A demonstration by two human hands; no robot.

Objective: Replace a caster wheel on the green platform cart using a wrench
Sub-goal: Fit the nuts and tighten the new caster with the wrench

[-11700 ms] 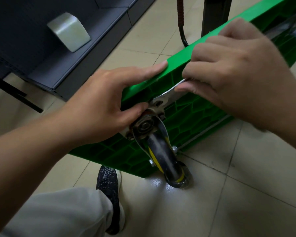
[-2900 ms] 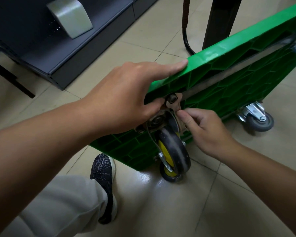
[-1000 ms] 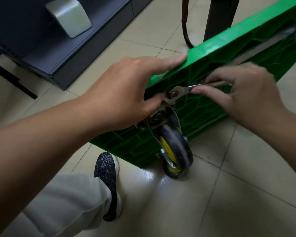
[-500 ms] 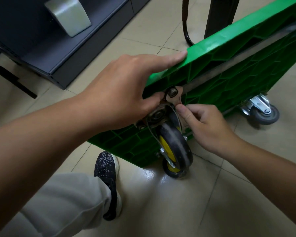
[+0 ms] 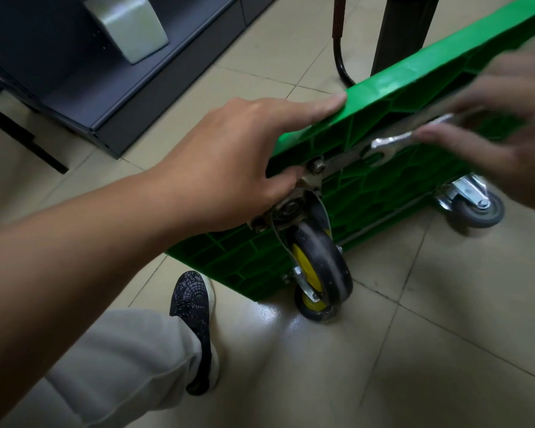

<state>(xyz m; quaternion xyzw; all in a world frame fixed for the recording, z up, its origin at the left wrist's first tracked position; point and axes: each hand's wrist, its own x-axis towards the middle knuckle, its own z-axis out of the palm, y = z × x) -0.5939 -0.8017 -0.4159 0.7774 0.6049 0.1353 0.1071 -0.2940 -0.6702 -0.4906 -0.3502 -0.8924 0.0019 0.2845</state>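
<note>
Motion-blurred, the right hand (image 5: 488,125) has swung its grasped wrench (image 5: 386,143) off the bolt (image 5: 316,165), while the left hand (image 5: 229,162) still clamps the green platform cart (image 5: 414,75) by its edge.

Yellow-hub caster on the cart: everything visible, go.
The yellow-hub caster has a black tyre, yellow hub and silver metal fork under a swivel bearing. Its top plate sits against the ribbed underside of the tilted green cart, near a corner, one bolt showing. The wheel touches the tiled floor; the left hand holds the cart edge, thumb on the plate.
</note>
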